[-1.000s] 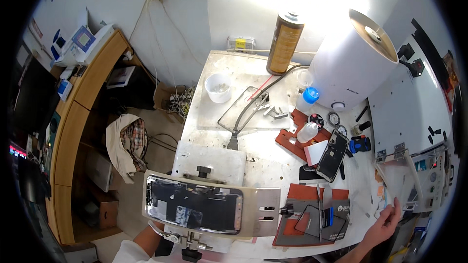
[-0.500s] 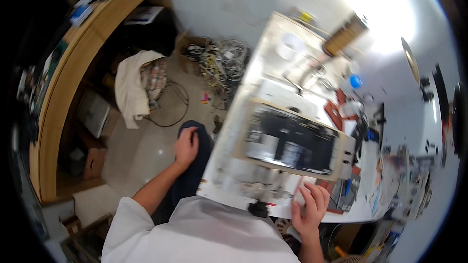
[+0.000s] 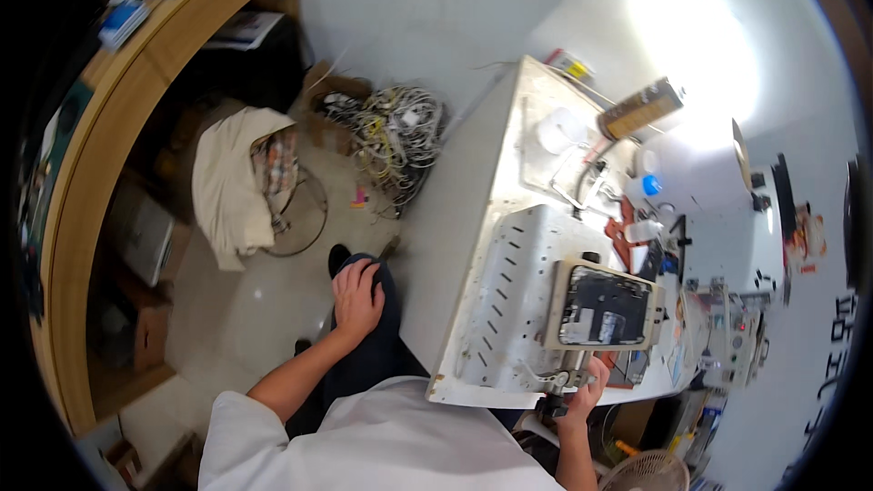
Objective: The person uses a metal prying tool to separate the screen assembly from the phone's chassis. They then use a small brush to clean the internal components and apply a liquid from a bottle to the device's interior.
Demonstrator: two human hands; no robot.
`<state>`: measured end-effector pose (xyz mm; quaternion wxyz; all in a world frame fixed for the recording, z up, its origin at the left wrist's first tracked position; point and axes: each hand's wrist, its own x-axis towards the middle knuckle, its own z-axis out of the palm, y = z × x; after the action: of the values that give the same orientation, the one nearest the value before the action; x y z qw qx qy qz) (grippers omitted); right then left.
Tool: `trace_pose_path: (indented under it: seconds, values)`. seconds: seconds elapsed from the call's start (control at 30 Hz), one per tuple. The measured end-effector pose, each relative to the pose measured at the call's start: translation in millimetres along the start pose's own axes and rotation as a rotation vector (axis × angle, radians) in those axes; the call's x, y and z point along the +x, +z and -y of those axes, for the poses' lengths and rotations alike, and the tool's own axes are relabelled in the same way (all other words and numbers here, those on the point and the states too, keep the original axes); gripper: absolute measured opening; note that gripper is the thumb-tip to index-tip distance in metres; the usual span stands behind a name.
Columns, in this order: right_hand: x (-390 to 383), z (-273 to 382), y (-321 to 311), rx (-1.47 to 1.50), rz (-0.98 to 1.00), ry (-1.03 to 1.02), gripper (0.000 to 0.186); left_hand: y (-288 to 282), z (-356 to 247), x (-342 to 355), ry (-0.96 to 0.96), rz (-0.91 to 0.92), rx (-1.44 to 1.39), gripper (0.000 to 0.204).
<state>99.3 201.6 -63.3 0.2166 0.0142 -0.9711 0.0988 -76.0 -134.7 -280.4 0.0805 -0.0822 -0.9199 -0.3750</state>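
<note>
A cream cloth (image 3: 238, 184) is draped over a stool on the floor, and a tangle of cables (image 3: 397, 132) lies beside the bench (image 3: 455, 218). The left hand (image 3: 356, 295) rests flat on the person's dark-trousered knee (image 3: 364, 264), fingers spread and holding nothing. Further right, an opened phone (image 3: 607, 305) sits clamped in a metal fixture (image 3: 518, 309) on the bench, and the right hand (image 3: 587, 388) has its fingers curled around the fixture's knob (image 3: 561, 385) at the near edge.
</note>
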Motion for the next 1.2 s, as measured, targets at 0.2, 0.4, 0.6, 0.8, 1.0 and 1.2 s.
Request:
trace_pose_path:
  seconds: [0.2,0.4,0.6,0.8,1.0,1.2]
  values:
    - [9.4,10.5,-9.6,-0.037,-0.093,0.016,0.033,12.8,22.2,9.2,0.071,0.098,0.001,0.044]
    - [89.2,47.9,-97.1,0.048,-0.288,-0.06,0.025,22.5,21.3,13.9,0.049,0.098,0.03,0.043]
    - [201.9,86.7,-122.7,-0.022,0.278,-0.166,0.036,22.7,19.2,7.1,0.012,0.08,0.037,0.043]
    - [207.5,81.8,-125.4,-0.072,0.451,-0.138,0.036,19.3,18.6,8.7,0.021,0.089,0.033,0.044]
    - [223.9,87.7,-135.2,0.362,0.582,0.31,0.022,14.8,19.1,9.4,0.072,0.058,0.024,0.046]
    - [227.1,97.7,-109.0,0.495,0.486,0.254,0.024,-56.4,-65.1,67.0,0.105,-0.138,-0.376,0.042]
